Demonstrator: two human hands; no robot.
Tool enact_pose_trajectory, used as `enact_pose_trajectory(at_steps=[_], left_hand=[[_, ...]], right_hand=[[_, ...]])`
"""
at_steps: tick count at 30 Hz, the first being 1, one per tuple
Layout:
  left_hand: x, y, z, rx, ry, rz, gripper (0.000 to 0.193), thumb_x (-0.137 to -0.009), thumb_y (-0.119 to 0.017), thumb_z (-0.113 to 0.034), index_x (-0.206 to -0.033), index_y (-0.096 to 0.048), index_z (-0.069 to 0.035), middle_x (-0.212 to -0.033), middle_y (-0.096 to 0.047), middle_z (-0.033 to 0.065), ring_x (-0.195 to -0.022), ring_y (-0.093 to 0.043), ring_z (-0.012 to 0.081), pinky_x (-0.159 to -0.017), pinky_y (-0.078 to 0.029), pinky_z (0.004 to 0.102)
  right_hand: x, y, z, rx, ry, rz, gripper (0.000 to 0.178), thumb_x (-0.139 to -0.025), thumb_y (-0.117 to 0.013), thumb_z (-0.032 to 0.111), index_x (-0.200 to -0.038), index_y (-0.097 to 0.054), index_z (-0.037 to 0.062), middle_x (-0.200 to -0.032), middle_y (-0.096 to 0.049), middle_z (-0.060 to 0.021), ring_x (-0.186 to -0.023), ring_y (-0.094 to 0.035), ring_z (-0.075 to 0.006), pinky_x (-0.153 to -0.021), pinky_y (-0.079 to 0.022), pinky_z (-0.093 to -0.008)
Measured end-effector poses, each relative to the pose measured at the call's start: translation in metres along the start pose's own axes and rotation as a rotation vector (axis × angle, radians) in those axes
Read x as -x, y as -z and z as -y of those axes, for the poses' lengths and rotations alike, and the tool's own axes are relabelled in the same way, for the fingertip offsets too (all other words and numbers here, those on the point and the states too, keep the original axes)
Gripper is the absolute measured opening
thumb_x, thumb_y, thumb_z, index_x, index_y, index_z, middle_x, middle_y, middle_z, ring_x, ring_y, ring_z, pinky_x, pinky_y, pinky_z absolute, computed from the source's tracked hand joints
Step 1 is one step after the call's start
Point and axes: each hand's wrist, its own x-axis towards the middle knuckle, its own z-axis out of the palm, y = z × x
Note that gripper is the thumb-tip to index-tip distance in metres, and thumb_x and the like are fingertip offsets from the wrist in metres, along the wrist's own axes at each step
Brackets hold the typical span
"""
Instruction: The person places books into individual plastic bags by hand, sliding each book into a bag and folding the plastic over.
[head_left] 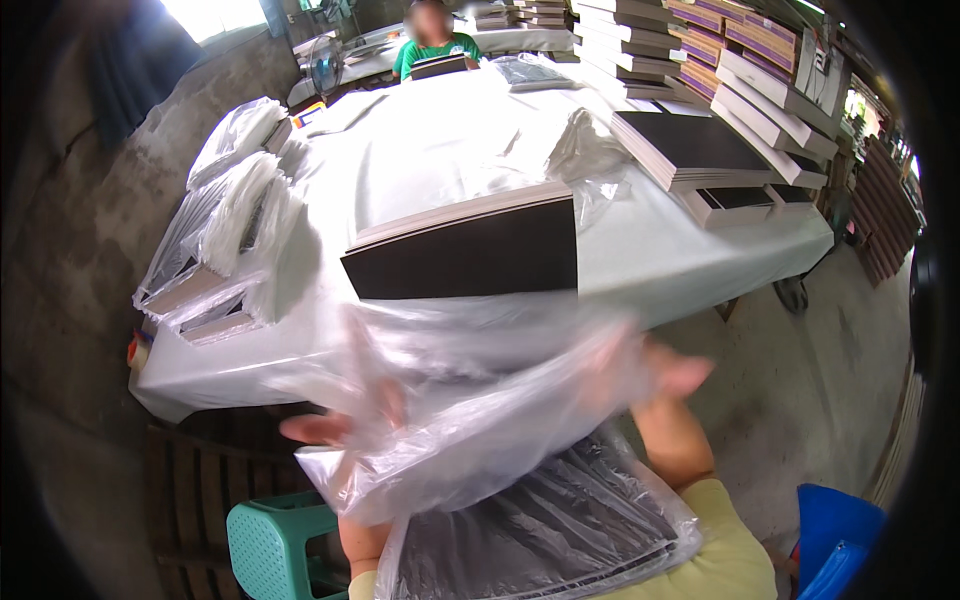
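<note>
My bare left hand [352,440] and bare right hand [650,376] were splayed open (blur showed no pinch) against a clear, crinkled plastic bag [470,445], seemingly to keep it stretched near the black-faced, rectangular stack [470,252] on the white-covered table [700,270].

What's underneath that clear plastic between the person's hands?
Below it, more wrinkled clear plastic with something dark showing through. The raised plastic covers the far part, so what lies there can't be seen.
</note>
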Motion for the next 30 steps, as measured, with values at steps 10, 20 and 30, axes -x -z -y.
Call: enact_pose_trajectory(at_steps=[10, 20, 30], left_hand=[[0.007, 0.004, 0.01, -0.034, 0.106, 0.027, 0.045, -0.068, -0.068, -0.026, -0.102, -0.055, 0.0, -0.106, -0.053, 0.0195, -0.087, -0.057, 0.034, -0.075, -0.046, 0.0457], [0.005, 0.009, 0.015, 0.078, -0.173, -0.385, 0.058, -0.064, -0.07, -0.032, -0.108, -0.053, 0.002, -0.105, -0.053, 0.0179, -0.085, -0.057, 0.0311, -0.076, -0.045, 0.0445], [0.021, 0.077, -0.016, -0.721, 0.243, -0.313, 0.083, -0.042, -0.083, -0.026, -0.113, -0.048, 0.0, -0.094, -0.053, 0.0081, -0.082, -0.052, 0.0177, -0.074, -0.042, 0.0332]], right_hand=[[0.01, 0.009, -0.009, 0.059, -0.534, 0.224, 0.03, -0.082, -0.055, 0.027, -0.104, -0.053, 0.0063, -0.103, -0.058, -0.009, -0.094, -0.055, -0.0172, -0.08, -0.044, -0.0308], [0.014, 0.0, 0.015, -0.125, -0.387, -0.625, 0.051, -0.086, -0.03, 0.052, -0.126, -0.038, 0.0214, -0.057, -0.051, -0.0046, -0.048, -0.051, -0.0141, -0.048, -0.042, -0.0237], [0.036, 0.049, 0.047, 0.259, -0.628, -0.254, 0.072, -0.052, -0.081, 0.011, -0.114, -0.048, -0.0048, -0.077, -0.054, -0.0002, -0.052, -0.038, -0.0022, -0.052, -0.033, -0.0178]])
